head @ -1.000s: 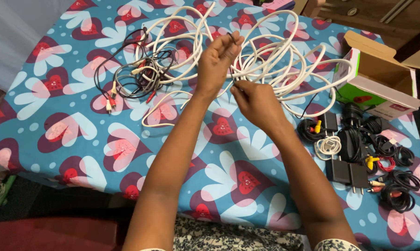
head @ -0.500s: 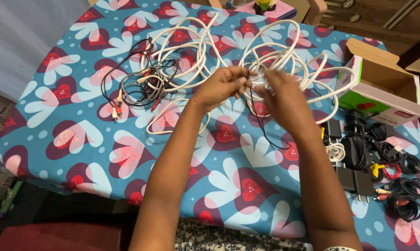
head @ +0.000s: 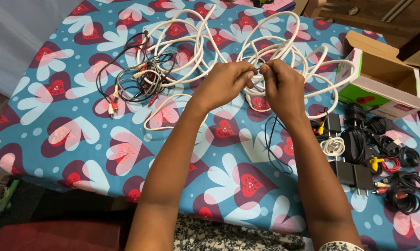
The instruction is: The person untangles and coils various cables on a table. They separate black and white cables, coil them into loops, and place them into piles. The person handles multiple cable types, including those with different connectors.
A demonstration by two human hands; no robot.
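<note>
Since the earlier frame, both hands have drawn closer to the body, and the thin black cable now hangs lower, looping onto the cloth. Left hand [head: 224, 83] and right hand [head: 282, 88] meet fingertip to fingertip above the table, each closed in a pinch on the thin black cable [head: 271, 144]. That cable is gripped between the two pinches, then drops below the right wrist and trails in a loop on the patterned tablecloth [head: 70, 135]. Just behind the hands lies the white cable tangle [head: 200, 42]. To the left lies a bundle of black leads with coloured plugs [head: 135, 79]. To the right sit coiled black cables and adapters [head: 368, 153], and beyond them an open cardboard box [head: 382, 79].
</note>
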